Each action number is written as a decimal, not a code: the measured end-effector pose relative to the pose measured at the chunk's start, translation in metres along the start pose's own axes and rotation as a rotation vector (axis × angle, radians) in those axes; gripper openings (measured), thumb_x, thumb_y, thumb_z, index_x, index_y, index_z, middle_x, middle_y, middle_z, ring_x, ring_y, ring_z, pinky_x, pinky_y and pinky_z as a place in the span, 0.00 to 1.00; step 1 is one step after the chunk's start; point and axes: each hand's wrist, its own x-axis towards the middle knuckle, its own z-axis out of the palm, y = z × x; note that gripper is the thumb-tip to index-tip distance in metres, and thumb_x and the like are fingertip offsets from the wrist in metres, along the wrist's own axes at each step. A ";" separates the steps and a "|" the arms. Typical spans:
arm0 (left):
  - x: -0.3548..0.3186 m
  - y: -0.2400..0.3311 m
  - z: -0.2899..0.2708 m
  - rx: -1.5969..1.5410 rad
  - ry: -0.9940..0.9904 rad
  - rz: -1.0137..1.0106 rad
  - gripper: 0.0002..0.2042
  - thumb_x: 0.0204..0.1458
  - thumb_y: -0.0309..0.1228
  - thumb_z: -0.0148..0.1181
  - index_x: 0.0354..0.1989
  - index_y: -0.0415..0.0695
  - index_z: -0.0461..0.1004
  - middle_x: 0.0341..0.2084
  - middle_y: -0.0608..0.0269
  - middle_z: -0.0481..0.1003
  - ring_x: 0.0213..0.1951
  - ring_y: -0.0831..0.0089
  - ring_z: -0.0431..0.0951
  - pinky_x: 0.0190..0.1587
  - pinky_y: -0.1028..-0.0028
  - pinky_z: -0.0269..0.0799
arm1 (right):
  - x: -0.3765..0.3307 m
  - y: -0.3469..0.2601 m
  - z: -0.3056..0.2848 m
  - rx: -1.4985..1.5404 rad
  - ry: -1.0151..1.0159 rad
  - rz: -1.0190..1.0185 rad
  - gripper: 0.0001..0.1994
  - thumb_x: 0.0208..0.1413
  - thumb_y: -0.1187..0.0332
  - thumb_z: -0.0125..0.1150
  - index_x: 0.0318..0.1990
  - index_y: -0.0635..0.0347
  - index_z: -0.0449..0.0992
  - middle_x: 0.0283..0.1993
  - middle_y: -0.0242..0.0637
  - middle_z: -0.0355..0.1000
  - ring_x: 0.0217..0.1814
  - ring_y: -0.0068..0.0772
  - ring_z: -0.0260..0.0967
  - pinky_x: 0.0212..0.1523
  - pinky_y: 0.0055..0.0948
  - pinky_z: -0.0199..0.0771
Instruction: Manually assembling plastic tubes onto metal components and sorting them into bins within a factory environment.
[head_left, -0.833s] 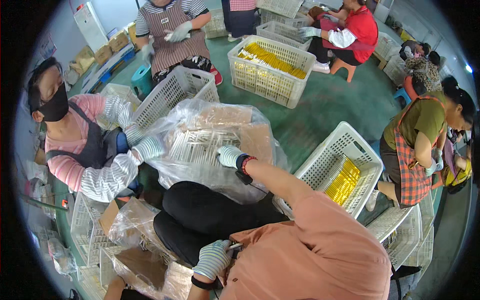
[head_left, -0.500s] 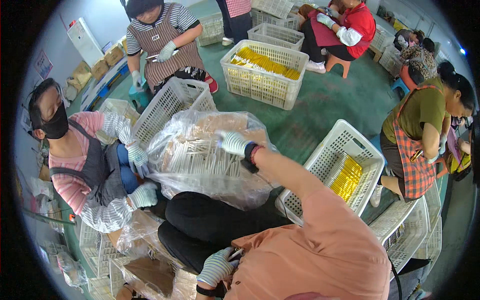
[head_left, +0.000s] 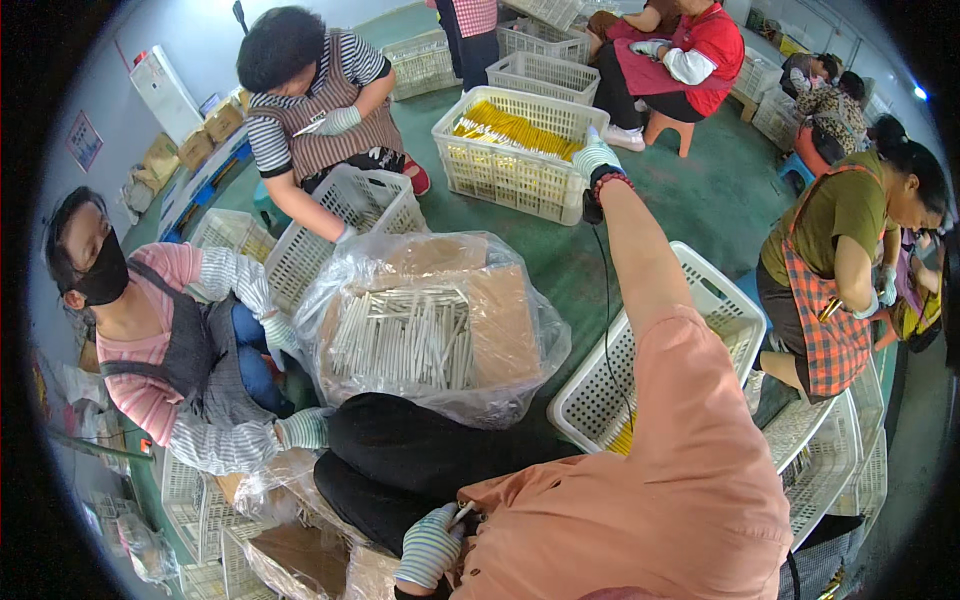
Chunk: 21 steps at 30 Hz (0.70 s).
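My right hand [head_left: 597,157], in a striped glove, reaches far forward to the right corner of a white plastic crate [head_left: 505,185] full of slim yellow rods [head_left: 510,128]. One finger points away from me; no held thing shows. Close to my lap, my left hand [head_left: 431,545], also gloved, is closed around a slim white rod [head_left: 462,514], mostly hidden by the fingers. In front of my knees stands a cardboard box [head_left: 503,325] wrapped in clear plastic, with many slim white rods [head_left: 405,340] inside.
Under my right arm is another white crate [head_left: 585,400] with yellow rods [head_left: 622,438]. A masked person [head_left: 185,330] sits at left. Beyond the box, a person in a striped apron [head_left: 320,135] bends over a crate [head_left: 385,205]. A person in a checked apron [head_left: 825,290] works at right.
My right hand has swung from above the white rods out to the far crate's corner. My left hand stays at my lap. The person in the striped apron has leaned toward the nearby crate.
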 end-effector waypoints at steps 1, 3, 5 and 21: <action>-0.003 -0.003 0.002 -0.017 0.099 0.062 0.18 0.56 0.34 0.61 0.55 0.43 0.77 0.42 0.50 0.81 0.44 0.49 0.81 0.48 0.57 0.77 | -0.001 0.000 0.003 0.033 -0.043 0.011 0.40 0.59 0.58 0.58 0.78 0.48 0.49 0.70 0.57 0.65 0.70 0.57 0.66 0.70 0.47 0.66; -0.005 -0.009 0.004 0.037 0.121 0.049 0.18 0.56 0.33 0.61 0.55 0.43 0.77 0.43 0.50 0.81 0.44 0.49 0.81 0.47 0.57 0.78 | 0.001 -0.001 0.004 0.012 -0.060 0.016 0.40 0.59 0.59 0.59 0.78 0.51 0.49 0.69 0.57 0.66 0.69 0.54 0.68 0.68 0.44 0.68; -0.007 -0.008 0.004 0.086 0.137 0.031 0.18 0.55 0.32 0.61 0.55 0.43 0.77 0.43 0.50 0.81 0.43 0.49 0.82 0.47 0.58 0.78 | 0.000 -0.001 0.007 -0.016 -0.082 0.023 0.39 0.60 0.59 0.58 0.77 0.54 0.51 0.68 0.58 0.67 0.69 0.54 0.68 0.67 0.44 0.68; -0.005 0.007 -0.007 -0.374 0.355 -0.113 0.11 0.60 0.35 0.62 0.40 0.39 0.83 0.30 0.48 0.81 0.31 0.53 0.82 0.36 0.62 0.76 | 0.028 -0.013 0.003 -0.234 -0.136 -0.119 0.28 0.57 0.54 0.58 0.62 0.62 0.74 0.62 0.57 0.73 0.65 0.56 0.71 0.65 0.45 0.71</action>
